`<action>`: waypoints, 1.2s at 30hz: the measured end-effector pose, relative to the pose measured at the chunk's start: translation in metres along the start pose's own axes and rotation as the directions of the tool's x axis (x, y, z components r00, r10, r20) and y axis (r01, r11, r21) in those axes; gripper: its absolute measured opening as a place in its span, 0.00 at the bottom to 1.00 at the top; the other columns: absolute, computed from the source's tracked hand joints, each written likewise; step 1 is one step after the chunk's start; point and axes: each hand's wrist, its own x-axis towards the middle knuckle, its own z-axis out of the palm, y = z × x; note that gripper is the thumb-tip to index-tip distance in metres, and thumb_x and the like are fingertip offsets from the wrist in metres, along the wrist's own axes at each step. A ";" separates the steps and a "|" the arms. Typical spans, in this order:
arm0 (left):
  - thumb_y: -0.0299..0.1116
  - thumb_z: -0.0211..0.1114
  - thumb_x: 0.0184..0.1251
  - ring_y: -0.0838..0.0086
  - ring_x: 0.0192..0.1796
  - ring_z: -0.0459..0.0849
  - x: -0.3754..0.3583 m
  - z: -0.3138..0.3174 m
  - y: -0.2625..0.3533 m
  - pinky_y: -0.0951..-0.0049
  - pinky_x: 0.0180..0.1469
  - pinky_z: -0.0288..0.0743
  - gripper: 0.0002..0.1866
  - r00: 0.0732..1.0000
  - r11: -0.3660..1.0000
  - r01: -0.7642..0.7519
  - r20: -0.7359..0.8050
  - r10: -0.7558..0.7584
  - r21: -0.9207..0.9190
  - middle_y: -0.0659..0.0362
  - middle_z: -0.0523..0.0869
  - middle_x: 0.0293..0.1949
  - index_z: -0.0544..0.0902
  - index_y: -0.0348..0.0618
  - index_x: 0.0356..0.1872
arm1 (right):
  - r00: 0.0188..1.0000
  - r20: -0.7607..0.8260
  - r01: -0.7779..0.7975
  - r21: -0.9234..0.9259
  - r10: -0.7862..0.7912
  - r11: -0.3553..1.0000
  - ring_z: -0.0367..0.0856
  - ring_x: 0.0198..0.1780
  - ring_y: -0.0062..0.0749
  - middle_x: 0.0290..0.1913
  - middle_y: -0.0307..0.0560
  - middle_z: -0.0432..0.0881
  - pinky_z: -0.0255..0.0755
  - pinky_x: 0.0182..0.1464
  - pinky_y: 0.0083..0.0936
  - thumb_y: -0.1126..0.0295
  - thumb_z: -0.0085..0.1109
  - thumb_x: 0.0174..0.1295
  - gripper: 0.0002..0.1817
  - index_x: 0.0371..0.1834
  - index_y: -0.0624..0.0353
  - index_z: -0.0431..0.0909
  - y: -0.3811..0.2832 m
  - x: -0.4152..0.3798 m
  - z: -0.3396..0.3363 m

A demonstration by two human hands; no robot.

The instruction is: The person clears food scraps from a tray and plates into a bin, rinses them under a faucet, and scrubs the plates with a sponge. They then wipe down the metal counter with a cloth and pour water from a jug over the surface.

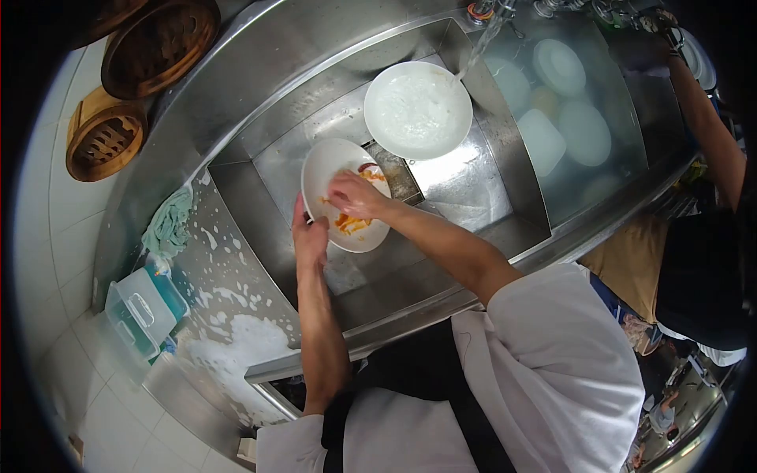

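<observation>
My left hand (310, 234) is closed on the left rim of a white oval dish (315, 169), which is tilted over the left part of a steel sink basin (489, 185). Orange and dark red food scraps (351, 224) lie on the dish's inner surface. Inside the dish, my right hand (355, 195) has its fingers curled together against the surface; whether they hold a scrap is hidden. Behind it, a white round bowl (418, 110) full of water sits in the same basin, under or beside a running stream of water (487, 39).
To the right, several white dishes (583, 130) lie under cloudy water in a second basin. Suds (244, 343), a green cloth (168, 223) and a plastic container (142, 311) are on the left counter. Bamboo steamers (106, 142) stand upper left. Another person's arm (706, 110) reaches in at right.
</observation>
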 end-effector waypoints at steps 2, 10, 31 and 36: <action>0.16 0.52 0.52 0.66 0.52 0.81 -0.002 -0.004 0.008 0.70 0.53 0.75 0.41 0.998 1.000 0.030 -0.054 -0.031 -0.006 0.49 0.79 0.55 0.62 0.45 0.74 | 0.951 0.308 0.081 -0.138 -0.035 0.987 0.80 0.41 0.50 0.32 0.49 0.81 0.72 0.49 0.42 0.66 0.59 0.54 0.05 0.27 0.55 0.79 0.015 -0.016 -0.020; 0.13 0.50 0.51 0.70 0.49 0.81 0.013 -0.008 0.002 0.75 0.47 0.75 0.41 0.995 0.990 -0.057 -0.088 0.045 -0.128 0.50 0.80 0.56 0.64 0.41 0.73 | 0.904 0.352 0.333 -0.221 -0.243 0.917 0.76 0.51 0.41 0.40 0.44 0.79 0.70 0.53 0.38 0.68 0.59 0.56 0.04 0.32 0.53 0.79 -0.004 -0.008 -0.022; 0.14 0.52 0.53 0.73 0.44 0.81 -0.008 -0.005 0.013 0.73 0.49 0.75 0.39 0.995 0.999 -0.005 -0.104 0.010 0.049 0.53 0.83 0.46 0.66 0.44 0.73 | 0.931 0.128 0.339 -0.651 -0.341 0.679 0.73 0.57 0.33 0.48 0.41 0.79 0.66 0.59 0.36 0.65 0.57 0.55 0.12 0.42 0.53 0.82 -0.015 0.036 -0.056; 0.15 0.51 0.54 0.73 0.47 0.81 -0.008 -0.003 0.008 0.74 0.51 0.74 0.37 0.972 0.989 -0.145 -0.183 0.144 0.005 0.53 0.83 0.46 0.68 0.42 0.71 | 0.895 0.423 0.226 -0.705 0.143 0.673 0.74 0.60 0.43 0.55 0.48 0.77 0.69 0.60 0.40 0.70 0.58 0.56 0.17 0.50 0.58 0.77 0.012 -0.006 -0.030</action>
